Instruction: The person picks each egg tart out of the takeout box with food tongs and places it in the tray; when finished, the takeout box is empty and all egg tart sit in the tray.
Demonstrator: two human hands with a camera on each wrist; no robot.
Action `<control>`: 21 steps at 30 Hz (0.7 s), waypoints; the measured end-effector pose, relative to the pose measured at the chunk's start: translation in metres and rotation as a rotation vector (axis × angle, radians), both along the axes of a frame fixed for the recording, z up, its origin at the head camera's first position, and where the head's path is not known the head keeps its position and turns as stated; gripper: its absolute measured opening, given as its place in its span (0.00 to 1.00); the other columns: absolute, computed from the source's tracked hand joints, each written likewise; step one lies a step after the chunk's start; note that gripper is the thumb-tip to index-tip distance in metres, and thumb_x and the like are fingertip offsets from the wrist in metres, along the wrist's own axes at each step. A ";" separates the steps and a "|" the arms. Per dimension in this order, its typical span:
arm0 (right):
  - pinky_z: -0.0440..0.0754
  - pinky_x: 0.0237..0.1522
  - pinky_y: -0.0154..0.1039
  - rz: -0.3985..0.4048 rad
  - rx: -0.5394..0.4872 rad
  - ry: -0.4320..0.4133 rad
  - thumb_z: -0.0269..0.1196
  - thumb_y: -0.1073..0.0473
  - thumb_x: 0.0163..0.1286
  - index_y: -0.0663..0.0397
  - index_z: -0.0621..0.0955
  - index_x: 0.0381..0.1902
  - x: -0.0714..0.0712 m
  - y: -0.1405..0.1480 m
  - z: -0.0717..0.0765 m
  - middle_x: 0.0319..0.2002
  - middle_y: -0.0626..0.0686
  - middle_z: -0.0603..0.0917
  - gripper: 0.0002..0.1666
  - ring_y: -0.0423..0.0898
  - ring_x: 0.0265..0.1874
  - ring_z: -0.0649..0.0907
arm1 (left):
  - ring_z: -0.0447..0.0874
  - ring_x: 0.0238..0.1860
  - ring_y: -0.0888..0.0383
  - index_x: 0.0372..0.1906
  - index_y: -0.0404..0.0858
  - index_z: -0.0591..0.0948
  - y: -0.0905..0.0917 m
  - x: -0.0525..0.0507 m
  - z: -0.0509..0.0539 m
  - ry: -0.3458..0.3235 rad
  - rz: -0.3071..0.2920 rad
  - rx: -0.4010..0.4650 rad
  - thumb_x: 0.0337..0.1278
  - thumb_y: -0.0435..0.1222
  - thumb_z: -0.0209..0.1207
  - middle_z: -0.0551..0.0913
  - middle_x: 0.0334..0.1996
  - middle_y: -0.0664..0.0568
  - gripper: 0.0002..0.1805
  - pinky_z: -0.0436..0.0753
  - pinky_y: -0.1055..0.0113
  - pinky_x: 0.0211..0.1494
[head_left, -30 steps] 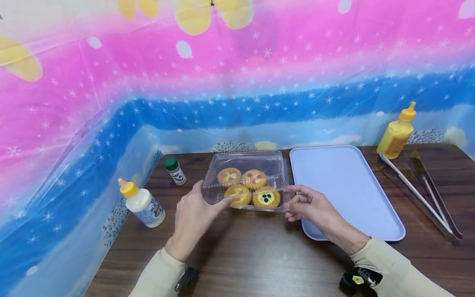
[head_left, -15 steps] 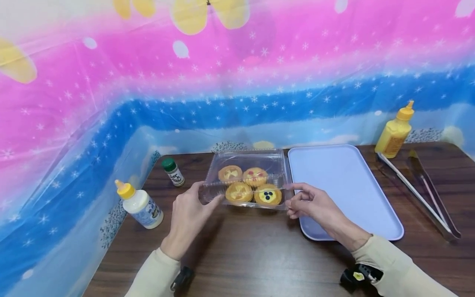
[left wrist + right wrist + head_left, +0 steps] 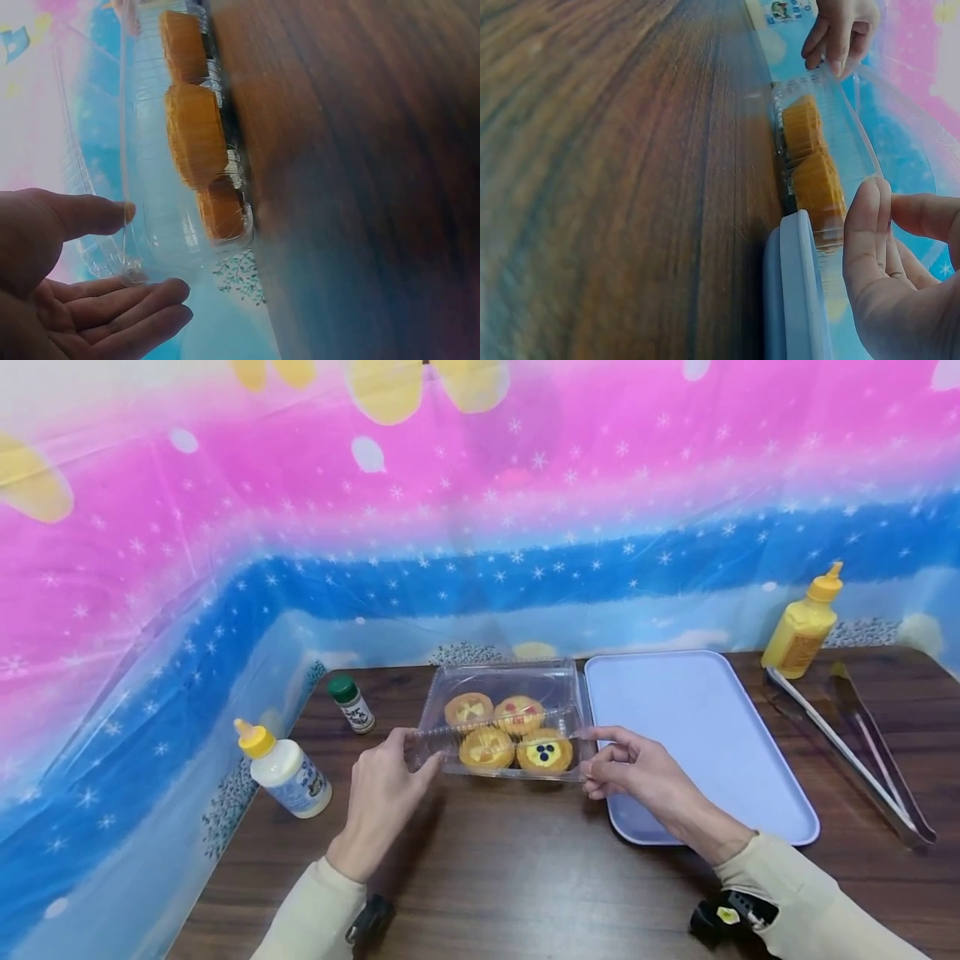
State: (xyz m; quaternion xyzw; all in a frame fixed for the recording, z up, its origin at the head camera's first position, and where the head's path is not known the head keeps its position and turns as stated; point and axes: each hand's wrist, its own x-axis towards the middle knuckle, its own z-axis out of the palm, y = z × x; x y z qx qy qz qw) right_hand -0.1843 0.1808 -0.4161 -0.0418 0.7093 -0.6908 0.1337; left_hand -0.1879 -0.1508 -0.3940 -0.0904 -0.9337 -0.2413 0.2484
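A clear plastic clamshell container (image 3: 502,672) stands at the back middle of the table, with several egg tarts (image 3: 545,752) inside. One front tart bears dark berries; one behind it has red pieces. My left hand (image 3: 378,802) holds the container's front left corner, thumb in front, as the left wrist view shows beside its clear wall (image 3: 154,150). At the front right corner my right hand (image 3: 645,781) pinches the clear rim (image 3: 866,154) between thumb and fingertips. The exact lid position is hard to tell through the transparent plastic.
Right of the container lies a pale lavender tray (image 3: 690,735). Metal tongs (image 3: 847,756) and a yellow squeeze bottle (image 3: 801,631) are farther right. On the left stand a green-capped shaker (image 3: 351,703) and a white bottle with a yellow nozzle (image 3: 288,772). A patterned cloth (image 3: 480,593) hangs behind.
My left thumb has drawn left, away from the front tart toward the container's corner. My right hand keeps its grip on the rim, shifting only slightly.
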 end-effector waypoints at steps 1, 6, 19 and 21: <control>0.90 0.48 0.47 -0.002 0.000 -0.002 0.63 0.68 0.76 0.63 0.70 0.76 0.000 0.001 0.000 0.41 0.61 0.86 0.32 0.54 0.40 0.89 | 0.85 0.23 0.49 0.44 0.28 0.85 0.000 0.000 -0.001 0.022 -0.001 0.000 0.57 0.32 0.76 0.90 0.30 0.41 0.15 0.84 0.49 0.29; 0.90 0.47 0.45 0.003 -0.017 -0.016 0.63 0.68 0.77 0.63 0.70 0.77 -0.001 0.003 0.003 0.42 0.61 0.86 0.33 0.51 0.39 0.89 | 0.79 0.18 0.52 0.39 0.30 0.85 -0.003 -0.001 -0.003 0.121 -0.006 0.004 0.53 0.24 0.71 0.89 0.27 0.43 0.08 0.79 0.50 0.23; 0.90 0.48 0.47 0.002 0.025 0.002 0.62 0.68 0.75 0.62 0.71 0.76 -0.001 0.002 0.004 0.44 0.62 0.87 0.33 0.55 0.41 0.89 | 0.84 0.21 0.50 0.41 0.29 0.87 -0.004 0.001 0.005 0.067 -0.009 0.015 0.57 0.26 0.72 0.90 0.31 0.40 0.08 0.84 0.51 0.26; 0.90 0.48 0.48 0.004 0.039 0.024 0.62 0.67 0.75 0.63 0.71 0.76 0.000 0.003 0.003 0.44 0.62 0.87 0.33 0.56 0.42 0.89 | 0.82 0.19 0.51 0.42 0.29 0.87 -0.004 0.001 0.007 0.076 -0.012 0.017 0.57 0.26 0.72 0.90 0.31 0.40 0.08 0.83 0.51 0.24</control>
